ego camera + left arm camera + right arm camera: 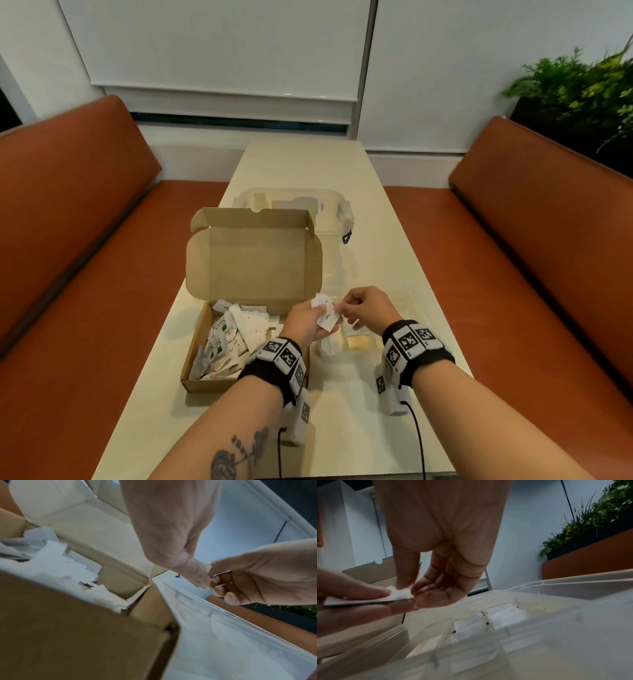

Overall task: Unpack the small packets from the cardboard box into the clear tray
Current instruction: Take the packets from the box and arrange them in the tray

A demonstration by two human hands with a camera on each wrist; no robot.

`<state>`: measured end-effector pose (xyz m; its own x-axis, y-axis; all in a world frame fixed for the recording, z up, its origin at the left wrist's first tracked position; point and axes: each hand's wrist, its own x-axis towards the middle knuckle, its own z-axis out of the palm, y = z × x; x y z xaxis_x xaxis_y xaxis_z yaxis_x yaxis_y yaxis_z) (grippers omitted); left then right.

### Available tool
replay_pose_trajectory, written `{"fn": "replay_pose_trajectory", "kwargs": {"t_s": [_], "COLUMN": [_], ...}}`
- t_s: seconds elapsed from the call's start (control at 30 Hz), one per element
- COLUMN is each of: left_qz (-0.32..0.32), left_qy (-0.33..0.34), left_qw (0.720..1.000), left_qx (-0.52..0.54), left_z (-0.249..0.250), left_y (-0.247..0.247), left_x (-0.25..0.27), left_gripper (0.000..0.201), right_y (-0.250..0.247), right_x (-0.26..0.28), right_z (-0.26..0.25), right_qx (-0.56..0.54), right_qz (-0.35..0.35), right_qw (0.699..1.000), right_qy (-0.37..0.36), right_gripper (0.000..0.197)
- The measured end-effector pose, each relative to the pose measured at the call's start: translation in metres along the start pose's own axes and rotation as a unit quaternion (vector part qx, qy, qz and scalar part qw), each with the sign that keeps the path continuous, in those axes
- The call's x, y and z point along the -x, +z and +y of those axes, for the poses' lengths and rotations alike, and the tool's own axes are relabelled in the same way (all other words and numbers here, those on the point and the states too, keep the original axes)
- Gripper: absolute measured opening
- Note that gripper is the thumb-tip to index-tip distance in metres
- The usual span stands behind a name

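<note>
Most of the packets are unmoved, by my read.

Head view: the cardboard box point(239, 342) sits lid-up on the table point(394, 240), and a heap of small packets point(227, 337) fills its base. The clear tray point(406, 305) is just right of the box, under the hands. I see a few pale packets in its near compartments; the count is not readable. The left hand point(305, 323) holds a small bunch of white packets point(325, 313) above the gap between box and tray. The right hand point(368, 310) meets it, thumb and forefinger closed on the bunch's right edge. The front packet's long axis runs roughly toward and away from the camera, leaning right at the near end.

Left wrist view: the left thumb and fingers point(193, 572) are clamped on a thin white edge. The right fingertips point(217, 588) are curled at the same edge and touching it. The box interior is at left, with loose packets piled at mixed angles.

Right wrist view: the right thumb and forefinger pinch a crumpled white corner point(400, 592) of a flat packet. The left fingers sandwich the rest of it. The packet lies near level, long axis left to right, with its free end toward the tray. Tray compartments below hold some white packets point(471, 630), lying flat.

Judgement: it's early to mid task. This looks like peeling one packet off the bunch, with placement into a compartment still to do.
</note>
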<state>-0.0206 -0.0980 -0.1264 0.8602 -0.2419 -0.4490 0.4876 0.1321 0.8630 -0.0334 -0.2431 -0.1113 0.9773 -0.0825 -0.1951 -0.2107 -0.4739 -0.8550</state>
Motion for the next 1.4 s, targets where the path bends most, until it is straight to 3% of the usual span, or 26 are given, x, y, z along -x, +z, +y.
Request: {"fn": "replay_pose_trajectory", "kwargs": {"t_s": [0.13,0.23,0.47,0.57,0.73,0.93,1.13,1.3,1.4], "left_qz": [0.008,0.000,0.004,0.011,0.018,0.023,0.025,0.026,0.026], "left_qy": [0.034,0.057,0.034,0.040,0.042,0.038,0.043,0.051,0.052], "left_qw": [0.999,0.998,0.999,0.999,0.999,0.999,0.999,0.997,0.996], "left_qx": [-0.029,-0.039,0.032,0.032,0.011,0.000,-0.023,-0.054,-0.062], "left_z": [0.000,-0.002,-0.001,-0.002,-0.007,-0.011,-0.013,-0.014,-0.014], "left_y": [0.005,0.008,0.008,0.005,-0.002,-0.007,-0.008,-0.010,-0.010], "left_x": [0.001,0.001,0.001,0.001,-0.003,-0.009,-0.014,-0.016,-0.016], "left_gripper": [0.028,0.027,0.019,0.020,0.032,0.035,0.033,0.032,0.031], "right_y": [0.002,0.003,-0.008,-0.013,-0.021,-0.021,-0.012,-0.004,-0.002], "right_x": [0.005,0.006,0.005,0.003,-0.007,-0.016,-0.018,-0.019,-0.020], "right_z": [-0.002,-0.002,-0.001,0.003,0.015,0.013,0.000,-0.007,-0.008], "right_qx": [-0.034,-0.042,-0.099,-0.086,0.058,0.260,0.423,0.519,0.529], "right_qz": [-0.021,0.001,0.042,0.056,0.101,0.026,-0.057,-0.128,-0.133], "right_qw": [0.999,0.999,0.994,0.994,0.993,0.965,0.904,0.844,0.838], "right_qy": [0.023,0.004,-0.037,-0.039,0.007,0.006,0.033,0.039,0.024], "right_gripper": [0.028,0.030,0.020,0.031,0.016,0.014,0.026,0.019,0.017]}}
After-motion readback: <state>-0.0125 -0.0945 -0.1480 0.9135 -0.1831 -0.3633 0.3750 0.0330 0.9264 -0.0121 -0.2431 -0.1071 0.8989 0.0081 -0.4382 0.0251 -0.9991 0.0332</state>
